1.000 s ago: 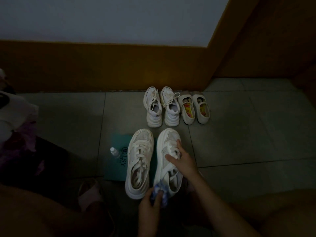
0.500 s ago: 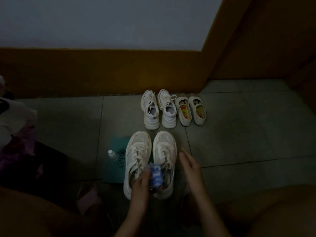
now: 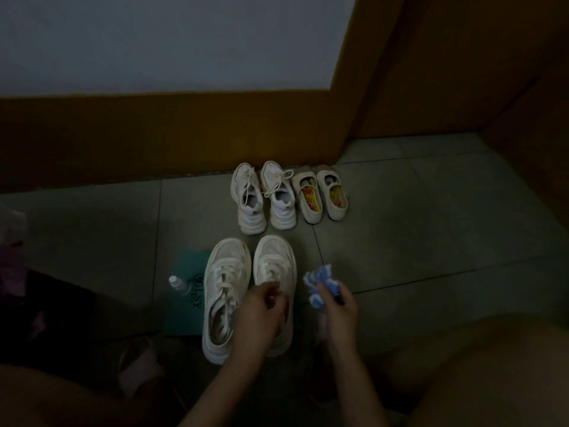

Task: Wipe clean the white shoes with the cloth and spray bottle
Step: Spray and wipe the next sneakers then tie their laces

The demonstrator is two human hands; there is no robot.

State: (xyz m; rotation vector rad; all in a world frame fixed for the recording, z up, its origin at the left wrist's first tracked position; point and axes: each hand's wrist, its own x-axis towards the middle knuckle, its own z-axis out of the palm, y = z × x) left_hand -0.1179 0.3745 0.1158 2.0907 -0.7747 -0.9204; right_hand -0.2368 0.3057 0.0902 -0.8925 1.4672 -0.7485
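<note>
My right grip (image 3: 337,300) is clamped on the blue and white cloth (image 3: 318,283), just beside the near white shoe (image 3: 274,257) on the floor (image 3: 431,241). My left grip (image 3: 257,312) sits on that shoe's laces with bent fingers; I cannot tell if it pinches them. I think I am getting this shoe ready to wipe. Next I must hold it firm and bring the cloth onto it. The spray bottle (image 3: 178,285) stands past the other shoe (image 3: 226,291), if more wet is needed.
</note>
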